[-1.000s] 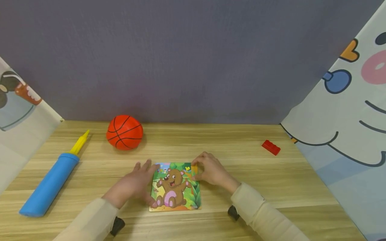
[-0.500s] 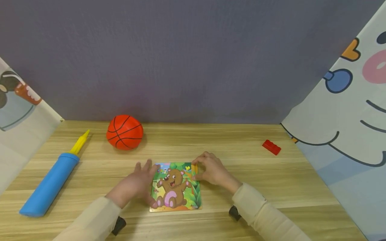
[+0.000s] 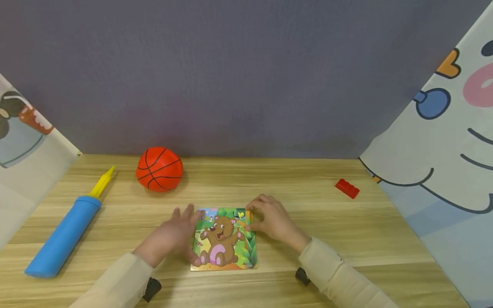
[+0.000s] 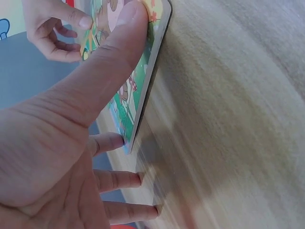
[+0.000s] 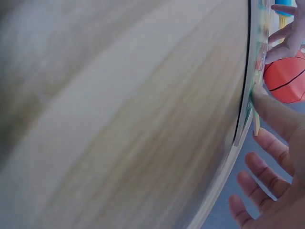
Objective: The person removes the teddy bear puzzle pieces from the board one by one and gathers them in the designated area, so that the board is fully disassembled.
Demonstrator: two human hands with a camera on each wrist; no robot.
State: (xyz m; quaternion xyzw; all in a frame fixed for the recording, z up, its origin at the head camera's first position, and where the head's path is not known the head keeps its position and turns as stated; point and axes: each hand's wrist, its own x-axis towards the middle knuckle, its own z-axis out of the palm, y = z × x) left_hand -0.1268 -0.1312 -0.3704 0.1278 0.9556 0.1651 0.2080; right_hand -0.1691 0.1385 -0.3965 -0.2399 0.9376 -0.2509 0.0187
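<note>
I see the table (image 3: pixel 308 196) with the blue pump (image 3: pixel 65 233) far left and the ball (image 3: pixel 159 169) behind. The puzzle (image 3: pixel 223 239) lies flat at the near middle. My left hand (image 3: pixel 175 235) lies with fingers straight, thumb pressing the puzzle's left edge. My right hand (image 3: pixel 269 218) pinches a yellow piece (image 3: pixel 248 215) at its top right corner. The red brick (image 3: pixel 347 188) sits well apart, right.

wall (image 3: pixel 239 72): plain grey-purple, straight ahead beyond the fingertips | table (image 3: pixel 385 239): light wood grain, under the wrists | side panels: cartoon-printed sheets, one (image 3: pixel 23 141) outward left, one (image 3: pixel 443 141) outward right | light: soft, even
</note>
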